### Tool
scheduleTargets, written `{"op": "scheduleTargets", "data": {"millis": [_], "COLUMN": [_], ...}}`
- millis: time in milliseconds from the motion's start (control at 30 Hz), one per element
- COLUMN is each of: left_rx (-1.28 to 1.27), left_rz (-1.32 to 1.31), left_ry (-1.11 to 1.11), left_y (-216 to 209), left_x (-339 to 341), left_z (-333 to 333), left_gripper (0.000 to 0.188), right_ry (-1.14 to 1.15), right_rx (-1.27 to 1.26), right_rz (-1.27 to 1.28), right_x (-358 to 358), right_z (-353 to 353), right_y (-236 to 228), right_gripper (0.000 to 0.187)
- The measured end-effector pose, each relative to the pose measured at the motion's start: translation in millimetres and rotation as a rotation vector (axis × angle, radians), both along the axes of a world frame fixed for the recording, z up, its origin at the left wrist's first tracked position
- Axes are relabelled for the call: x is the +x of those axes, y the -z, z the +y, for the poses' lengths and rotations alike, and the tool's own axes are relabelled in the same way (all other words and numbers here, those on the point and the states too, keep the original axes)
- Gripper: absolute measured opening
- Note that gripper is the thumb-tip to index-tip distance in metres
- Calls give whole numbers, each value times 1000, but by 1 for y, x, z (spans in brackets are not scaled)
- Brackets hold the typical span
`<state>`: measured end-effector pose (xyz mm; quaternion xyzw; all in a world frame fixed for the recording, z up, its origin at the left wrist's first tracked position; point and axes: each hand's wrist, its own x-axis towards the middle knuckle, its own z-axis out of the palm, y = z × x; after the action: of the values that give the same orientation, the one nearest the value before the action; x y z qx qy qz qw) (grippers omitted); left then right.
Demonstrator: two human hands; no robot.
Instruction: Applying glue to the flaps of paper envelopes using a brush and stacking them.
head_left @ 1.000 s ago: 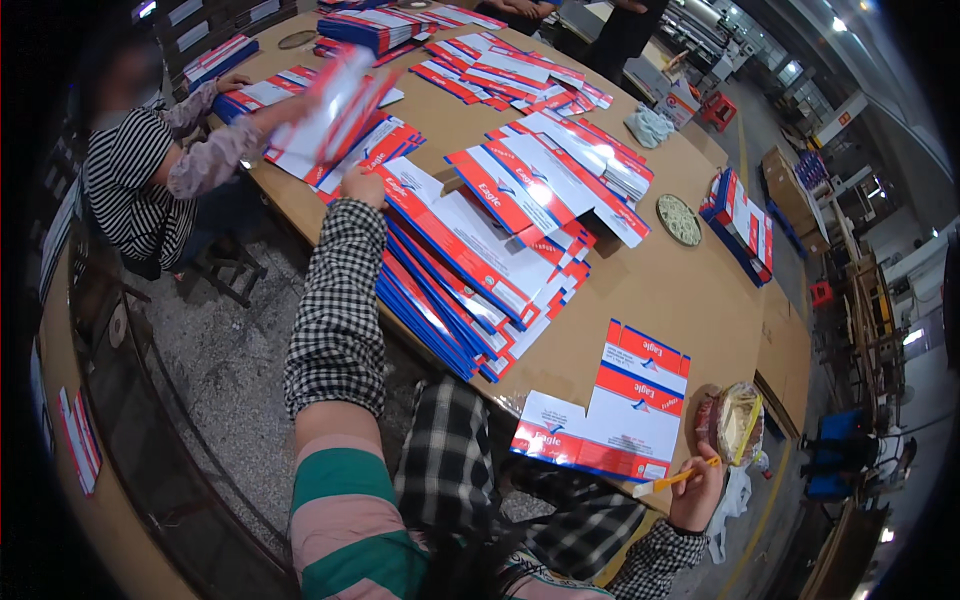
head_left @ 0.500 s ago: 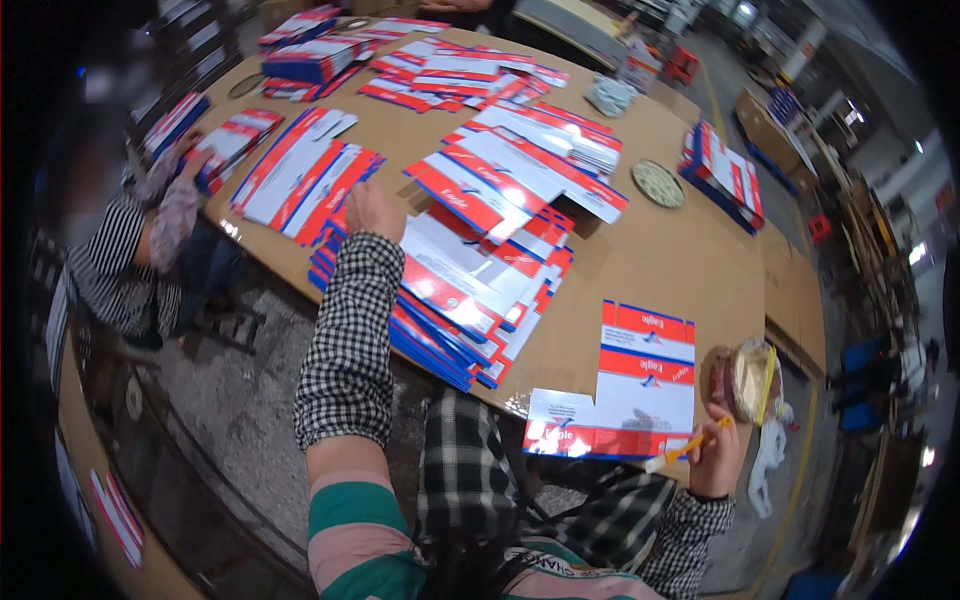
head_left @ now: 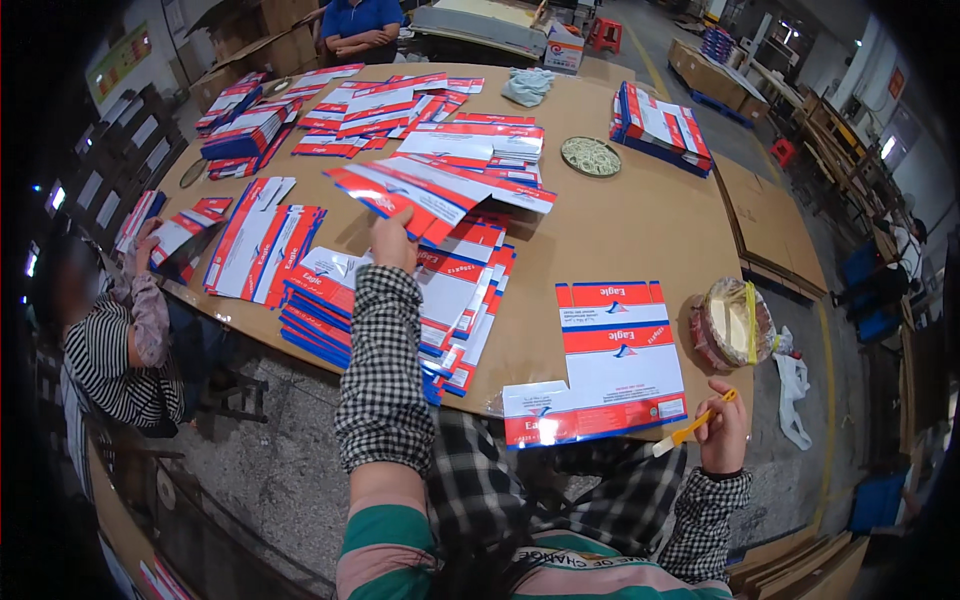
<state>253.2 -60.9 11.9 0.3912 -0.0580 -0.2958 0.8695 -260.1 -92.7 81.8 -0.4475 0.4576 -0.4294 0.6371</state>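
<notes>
My left hand (head_left: 393, 240) reaches forward, its fingers closed on the near edge of a red, white and blue carton blank (head_left: 440, 195). That blank sits tilted over a fanned pile of similar blanks (head_left: 320, 305). In my right hand (head_left: 722, 432) is a brush (head_left: 690, 432) with a yellow handle and pale bristles, its tip pointing left. Just beyond the brush, one carton blank (head_left: 625, 370) lies flat at the table's near edge. A round tub (head_left: 733, 322), lined with clear plastic and crossed by a yellow strip, stands to its right.
More carton blanks (head_left: 400, 105) lie across the back of the table (head_left: 590, 230). A stack (head_left: 660, 130) stands far right, near a round dish (head_left: 590, 157) and a crumpled cloth (head_left: 527, 87). At left, a person in stripes (head_left: 125, 340) handles blanks; another (head_left: 362, 30) stands behind the table.
My left hand has moved right, from beside the pile to the tilted blank's near edge, and taken hold of it. The right hand still holds the brush. The whole view has shifted.
</notes>
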Motion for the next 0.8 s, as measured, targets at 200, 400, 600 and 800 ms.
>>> {"op": "scheduleTargets", "data": {"millis": [200,400,600,800], "left_rx": [-51,238,605,798], "left_rz": [-366,-469,-639,-1619], "left_ry": [225,608,693,-24], "left_y": [-109,-143,-67,-41], "left_x": [-41,-82,-87,-163], "left_z": [64,85,26,-18], "left_gripper": [29,42,38,46], "right_ry": [-3,49,46,-142], "right_rx": [-28,-62,-36,9], "right_rz": [-86,-112,-120,-120], "right_x": [-15,-39,-49,-25], "right_z": [-4,-9,3,14], "right_y": [-2,-3,-1,-2], "right_gripper": [28,29,31,40]}}
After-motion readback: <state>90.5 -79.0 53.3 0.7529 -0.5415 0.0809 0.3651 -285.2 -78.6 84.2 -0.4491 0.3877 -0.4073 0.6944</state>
